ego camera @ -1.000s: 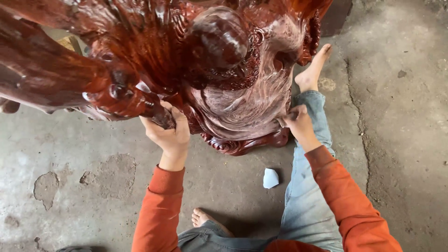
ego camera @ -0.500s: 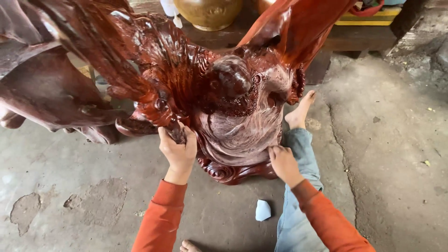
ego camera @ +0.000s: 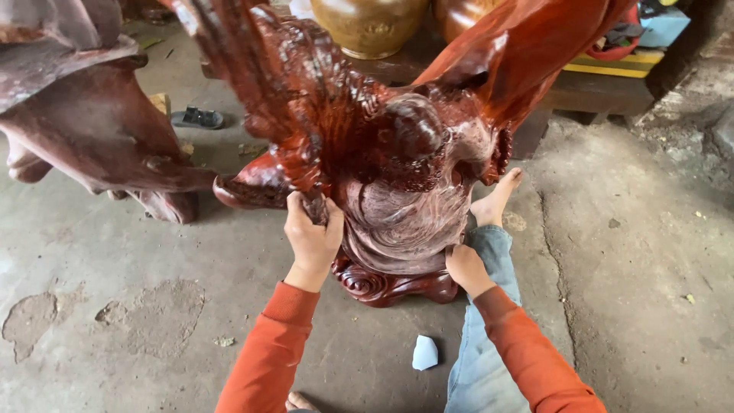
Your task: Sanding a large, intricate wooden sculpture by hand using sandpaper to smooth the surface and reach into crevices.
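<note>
A large red-brown carved wooden sculpture (ego camera: 397,176) stands upright on the concrete floor (ego camera: 153,252), its scrolled base (ego camera: 390,287) resting on the floor between the seated person's outstretched legs. The left hand (ego camera: 312,233) is closed around a projecting carved piece at the sculpture's lower left side, fingers wrapped tight on the wood. The right hand (ego camera: 463,268) presses against the lower right flank just above the base; whether its fingers pinch anything cannot be told from this view. Both sleeves are orange. A bare foot (ego camera: 497,197) lies just beside the sculpture's right side. A small pale scrap (ego camera: 424,353) lies on the floor near the base, apart from both hands. A second dark carving (ego camera: 99,130) stands at the left; glazed jars (ego camera: 367,27) sit behind.
</note>
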